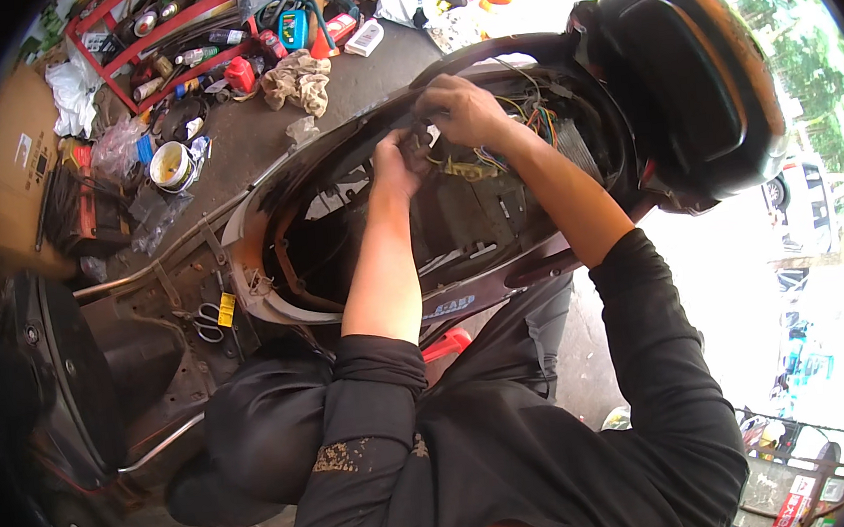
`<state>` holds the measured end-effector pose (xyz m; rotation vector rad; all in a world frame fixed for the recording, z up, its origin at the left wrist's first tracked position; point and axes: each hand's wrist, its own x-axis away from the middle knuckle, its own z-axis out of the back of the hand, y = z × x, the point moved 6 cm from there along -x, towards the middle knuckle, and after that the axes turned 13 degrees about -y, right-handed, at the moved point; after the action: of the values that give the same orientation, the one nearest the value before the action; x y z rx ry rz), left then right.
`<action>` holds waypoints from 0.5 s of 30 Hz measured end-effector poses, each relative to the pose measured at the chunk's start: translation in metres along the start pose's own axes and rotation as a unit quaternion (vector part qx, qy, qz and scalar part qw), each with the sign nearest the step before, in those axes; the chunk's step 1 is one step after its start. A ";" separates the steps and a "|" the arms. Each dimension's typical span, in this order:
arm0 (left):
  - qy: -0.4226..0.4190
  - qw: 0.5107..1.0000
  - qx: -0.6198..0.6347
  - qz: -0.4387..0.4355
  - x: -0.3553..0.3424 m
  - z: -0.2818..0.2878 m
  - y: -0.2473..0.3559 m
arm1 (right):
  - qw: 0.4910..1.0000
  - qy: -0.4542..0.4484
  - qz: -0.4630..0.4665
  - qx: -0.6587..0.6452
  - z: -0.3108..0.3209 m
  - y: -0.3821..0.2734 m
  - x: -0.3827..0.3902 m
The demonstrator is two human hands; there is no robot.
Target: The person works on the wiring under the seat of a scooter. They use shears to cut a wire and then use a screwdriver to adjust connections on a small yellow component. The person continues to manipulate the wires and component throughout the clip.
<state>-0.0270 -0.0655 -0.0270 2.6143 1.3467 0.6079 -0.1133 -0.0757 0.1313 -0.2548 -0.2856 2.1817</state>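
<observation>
A motor scooter body (464,280) lies across the middle with its inside open to view. Over its far rim my left hand (399,163) and my right hand (465,111) meet, fingers curled close together. Between them is a small dark piece that I cannot make out, mostly covered by the fingers. Just below the hands runs a yellowish metal bracket (469,169). Thin coloured wires (542,122) spread to the right of my right hand, inside the body.
At right stands a black top box (692,79). Scissors (208,322) and a yellow piece (227,309) rest on the scooter's footboard. Beyond the body are a crumpled rag (298,82), a white tub (173,166), a red rack (114,65) and several bottles.
</observation>
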 end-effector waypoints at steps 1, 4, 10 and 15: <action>0.013 1.000 0.019 -0.005 0.003 0.000 0.003 | 0.999 -0.038 0.031 0.012 -0.005 -0.006 0.001; -0.010 0.999 -0.029 0.013 -0.015 0.024 0.004 | 0.985 -0.108 0.015 0.130 -0.011 -0.010 -0.007; 0.005 0.995 -0.094 -0.014 -0.006 0.016 0.007 | 0.932 -0.202 0.126 0.272 -0.024 -0.017 -0.020; -0.039 0.999 -0.015 -0.017 -0.016 0.024 0.005 | 0.922 -0.173 0.205 0.278 -0.029 -0.021 -0.023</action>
<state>-0.0219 -0.0804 -0.0516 2.5572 1.3450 0.5132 -0.0753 -0.0789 0.1122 0.4337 0.2262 2.6114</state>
